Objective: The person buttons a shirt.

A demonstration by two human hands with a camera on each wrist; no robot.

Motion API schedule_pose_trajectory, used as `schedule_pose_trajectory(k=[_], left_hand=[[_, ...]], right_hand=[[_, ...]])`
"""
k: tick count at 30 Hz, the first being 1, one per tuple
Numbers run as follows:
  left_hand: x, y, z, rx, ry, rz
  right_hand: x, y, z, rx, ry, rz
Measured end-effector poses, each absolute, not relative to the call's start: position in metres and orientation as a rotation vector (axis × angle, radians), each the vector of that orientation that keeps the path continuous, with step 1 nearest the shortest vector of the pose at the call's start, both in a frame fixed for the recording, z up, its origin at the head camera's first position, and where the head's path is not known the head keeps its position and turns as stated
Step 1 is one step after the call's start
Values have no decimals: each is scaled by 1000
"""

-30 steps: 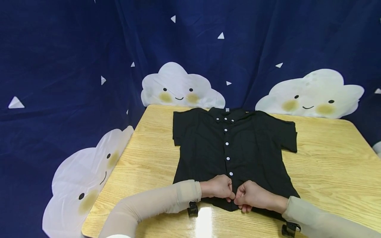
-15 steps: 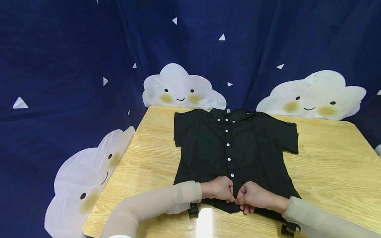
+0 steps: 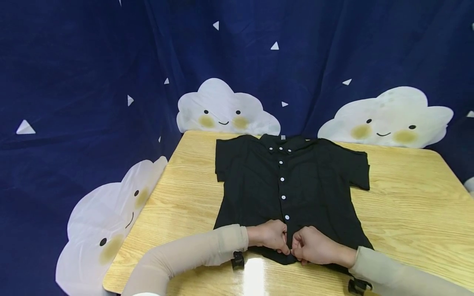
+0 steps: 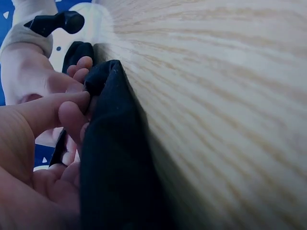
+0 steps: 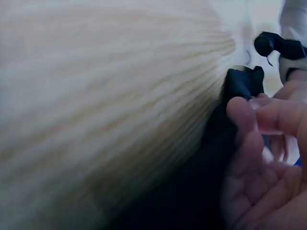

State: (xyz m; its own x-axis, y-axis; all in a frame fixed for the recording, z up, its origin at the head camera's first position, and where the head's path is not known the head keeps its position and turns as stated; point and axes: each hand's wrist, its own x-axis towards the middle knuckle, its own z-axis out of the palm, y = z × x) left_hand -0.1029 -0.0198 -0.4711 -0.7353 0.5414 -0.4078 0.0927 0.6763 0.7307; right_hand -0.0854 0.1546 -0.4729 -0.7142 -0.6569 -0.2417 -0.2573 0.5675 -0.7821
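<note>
A black short-sleeved button-up shirt (image 3: 255, 185) lies flat and front side up, its collar toward the far edge. White buttons (image 3: 283, 197) run down its front. At the front edging near the hem, my left hand (image 3: 273, 235) pinches the cloth between thumb and forefinger. Close beside it, my right hand (image 3: 314, 245) pinches the same edging, the fingertips of both hands almost touching. The left wrist view shows the black hem (image 4: 120, 143) slightly raised at the fingers. Whatever lies between the fingertips is hidden.
The shirt rests on a light wood-grain table (image 3: 407, 197) with rounded corners. Behind and to the left hangs a dark blue curtain (image 3: 244, 53) with smiling white clouds (image 3: 222, 107). Bare tabletop shows on both sides of the shirt. A black camera mount (image 3: 238, 260) sits under the left wrist.
My right hand's lower fingers, visible below the hem before, are now more tucked in. Both hands have shifted only slightly at the edging. The shirt stays in place.
</note>
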Motion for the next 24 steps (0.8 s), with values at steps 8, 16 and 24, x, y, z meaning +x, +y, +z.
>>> schedule_pose_trajectory(k=[8,16,24], left_hand=[[-106,-21,-472,485,2262,919],[-105,-21,-473,486,2245,939],[-106,-28,-476,415,2140,1005]], right_hand=[[-87,156,-476,-1222,2500,-808],[-91,160,-475,-586,2027,-1166],[-95,162,-476,-337,1806,-1237]])
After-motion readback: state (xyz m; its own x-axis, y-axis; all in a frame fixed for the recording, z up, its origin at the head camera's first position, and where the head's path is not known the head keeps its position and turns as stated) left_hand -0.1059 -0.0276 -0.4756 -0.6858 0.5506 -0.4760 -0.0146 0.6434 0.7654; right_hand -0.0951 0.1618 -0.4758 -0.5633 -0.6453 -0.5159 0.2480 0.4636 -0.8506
